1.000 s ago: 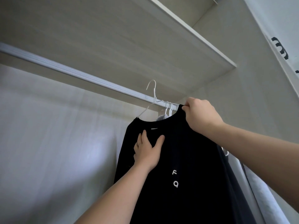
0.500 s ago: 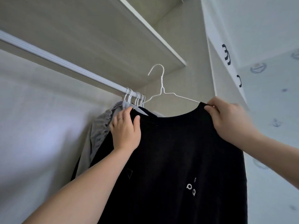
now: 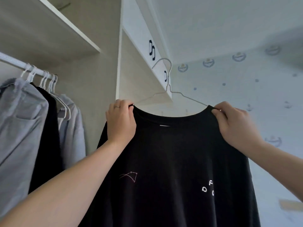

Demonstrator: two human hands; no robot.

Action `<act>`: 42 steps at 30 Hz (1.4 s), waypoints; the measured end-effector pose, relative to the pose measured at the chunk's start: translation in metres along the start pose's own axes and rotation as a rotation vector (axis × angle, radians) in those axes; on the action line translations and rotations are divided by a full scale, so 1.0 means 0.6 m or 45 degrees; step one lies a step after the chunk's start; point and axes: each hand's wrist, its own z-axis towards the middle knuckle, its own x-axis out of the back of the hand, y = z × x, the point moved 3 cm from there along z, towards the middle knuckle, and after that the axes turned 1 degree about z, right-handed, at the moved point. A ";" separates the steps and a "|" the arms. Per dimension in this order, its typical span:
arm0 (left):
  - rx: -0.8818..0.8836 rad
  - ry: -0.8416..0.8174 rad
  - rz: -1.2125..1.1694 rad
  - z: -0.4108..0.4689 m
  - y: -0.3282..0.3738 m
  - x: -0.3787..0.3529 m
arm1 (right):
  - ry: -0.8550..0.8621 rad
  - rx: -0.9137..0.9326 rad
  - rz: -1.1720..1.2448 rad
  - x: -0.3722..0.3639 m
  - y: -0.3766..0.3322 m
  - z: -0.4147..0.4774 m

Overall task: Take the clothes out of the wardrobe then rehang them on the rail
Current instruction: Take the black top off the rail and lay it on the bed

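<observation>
In the head view, you held the black T-shirt (image 3: 172,153) up in front of you on its white wire hanger (image 3: 168,86), well apart from the rail (image 3: 14,62) at the far left. Your left hand (image 3: 120,122) gripped one shoulder just beside the collar, its fingers (image 3: 122,104) curled together over the top edge of the fabric. Your right hand (image 3: 236,123) gripped the other shoulder, its fingertips (image 3: 217,112) pinched on the fabric where the hanger's wire ran under it. The neckline sagged between your two hands, and the hanger's hook stood free above it, touching nothing. On the rail, grey garments (image 3: 21,115) and a dark garment (image 3: 47,128) hung from white hangers (image 3: 49,81).
</observation>
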 end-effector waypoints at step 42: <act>0.238 -1.367 -1.279 -0.962 0.876 -0.893 | -0.556 -1.337 -1.012 0.301 0.829 -0.753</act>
